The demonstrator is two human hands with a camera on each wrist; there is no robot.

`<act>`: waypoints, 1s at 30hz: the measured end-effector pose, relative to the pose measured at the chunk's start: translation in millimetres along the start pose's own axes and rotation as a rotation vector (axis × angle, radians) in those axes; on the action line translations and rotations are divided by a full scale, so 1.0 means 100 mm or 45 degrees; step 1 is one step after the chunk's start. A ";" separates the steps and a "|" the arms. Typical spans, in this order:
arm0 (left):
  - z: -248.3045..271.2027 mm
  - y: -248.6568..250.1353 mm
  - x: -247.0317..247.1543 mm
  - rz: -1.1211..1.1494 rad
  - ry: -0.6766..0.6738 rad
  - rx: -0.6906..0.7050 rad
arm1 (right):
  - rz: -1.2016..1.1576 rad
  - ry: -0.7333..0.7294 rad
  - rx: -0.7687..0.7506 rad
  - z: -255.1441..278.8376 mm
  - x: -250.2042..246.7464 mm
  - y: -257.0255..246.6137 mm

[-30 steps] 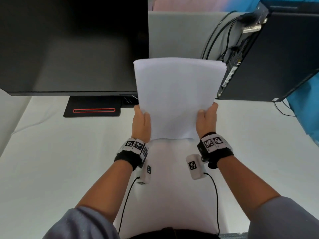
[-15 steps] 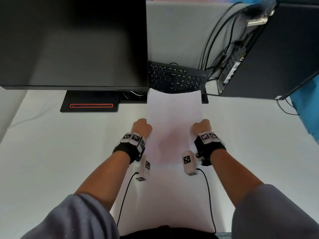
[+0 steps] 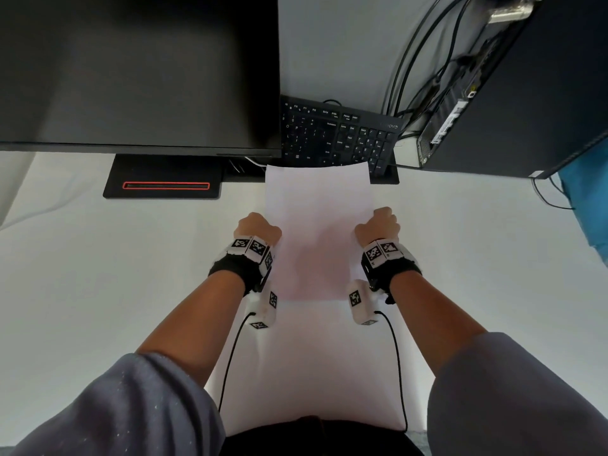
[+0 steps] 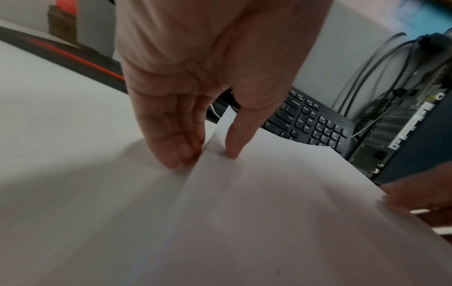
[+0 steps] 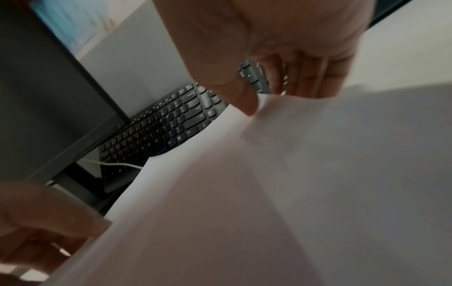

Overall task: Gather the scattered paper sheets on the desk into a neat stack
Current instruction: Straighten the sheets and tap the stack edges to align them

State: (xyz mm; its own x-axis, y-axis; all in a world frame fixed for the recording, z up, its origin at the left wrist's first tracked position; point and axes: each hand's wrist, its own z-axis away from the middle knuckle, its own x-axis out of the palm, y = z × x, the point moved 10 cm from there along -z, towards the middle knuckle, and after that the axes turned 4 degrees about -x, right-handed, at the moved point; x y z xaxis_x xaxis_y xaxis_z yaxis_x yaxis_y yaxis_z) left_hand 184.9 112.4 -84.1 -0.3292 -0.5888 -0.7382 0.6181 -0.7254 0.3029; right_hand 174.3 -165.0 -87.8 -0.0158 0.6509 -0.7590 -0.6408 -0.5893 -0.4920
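Note:
A stack of white paper sheets (image 3: 317,225) lies flat over the white desk (image 3: 115,274), in front of me at the middle. My left hand (image 3: 260,227) pinches its left edge, thumb on top and fingers (image 4: 176,152) underneath. My right hand (image 3: 378,225) pinches the right edge the same way, thumb (image 5: 247,104) on top of the paper stack (image 5: 293,183). The stack's (image 4: 269,193) far edge overlaps the keyboard's front. Whether the stack rests fully on the desk I cannot tell.
A black monitor (image 3: 131,70) and its base (image 3: 164,179) stand at the back left. A black keyboard (image 3: 339,136) lies behind the stack. A dark computer case (image 3: 526,93) with cables (image 3: 414,60) stands at the back right.
The stack stood upright between both hands a second ago; it has been lowered flat toward the desk. Both hands came down with it and keep their hold on the side edges.

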 end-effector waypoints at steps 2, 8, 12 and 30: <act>0.00 0.01 -0.02 -0.024 0.020 0.002 | 0.011 0.018 -0.115 -0.04 -0.03 -0.02; -0.01 0.06 -0.11 -0.008 0.033 0.084 | -0.712 -0.221 -0.212 -0.09 0.07 0.11; -0.03 0.06 -0.09 0.053 -0.008 0.084 | -0.904 -0.367 -0.166 -0.13 0.19 0.09; 0.66 -0.38 0.38 -0.069 -0.381 0.476 | 0.033 -0.674 -0.562 0.60 0.12 0.42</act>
State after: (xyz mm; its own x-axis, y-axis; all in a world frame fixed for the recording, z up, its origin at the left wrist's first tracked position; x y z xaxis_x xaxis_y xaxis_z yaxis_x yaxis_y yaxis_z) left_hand 102.0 94.5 -84.0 -0.5787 -0.5837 -0.5695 0.3138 -0.8039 0.5052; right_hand 101.2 -153.0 -91.8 -0.4713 0.7139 -0.5178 -0.2641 -0.6744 -0.6895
